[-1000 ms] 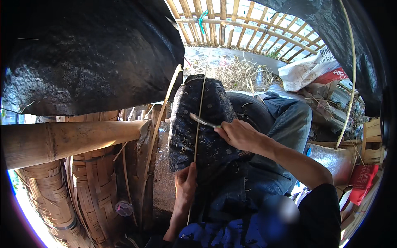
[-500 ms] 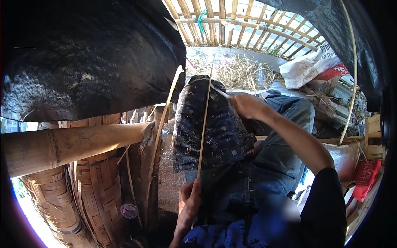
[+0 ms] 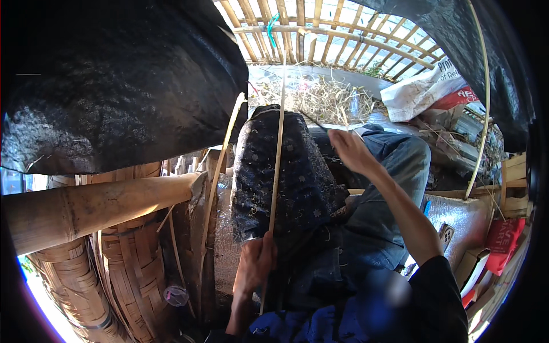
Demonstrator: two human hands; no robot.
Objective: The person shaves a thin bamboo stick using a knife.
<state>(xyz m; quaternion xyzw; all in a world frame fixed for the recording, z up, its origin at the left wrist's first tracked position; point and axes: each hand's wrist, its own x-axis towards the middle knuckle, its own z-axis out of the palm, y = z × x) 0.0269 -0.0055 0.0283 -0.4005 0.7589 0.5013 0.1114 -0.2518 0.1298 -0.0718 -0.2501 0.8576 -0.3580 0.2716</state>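
My left hand point(image 3: 255, 263) is closed around the lower part of a long, thin bamboo strip point(image 3: 277, 163). The strip runs up and away from me, over a dark patterned cloth point(image 3: 254, 177) draped across my leg and strewn with small shavings. In my right hand point(image 3: 350, 150) is a knife, its handle hidden by my fingers. The narrow knife blade point(image 3: 314, 122) points up and left toward the strip, with a gap between them. Its edge-on view makes it look like a dark line.
A thick bamboo pole point(image 3: 103, 206) crosses at left, before woven bamboo baskets point(image 3: 131, 263). Black plastic sheeting point(image 3: 126, 86) hangs at upper left. Shavings point(image 3: 320, 94) lie ahead, below a slatted bamboo fence point(image 3: 337, 31). A white-and-red sack point(image 3: 417, 94) lies at right, and a red packet point(image 3: 504, 246) below it.
My right hand and the knife have moved away from the strip, slightly right. My left hand has shifted up a little, and the strip stands more upright. The whole view has shifted slightly.
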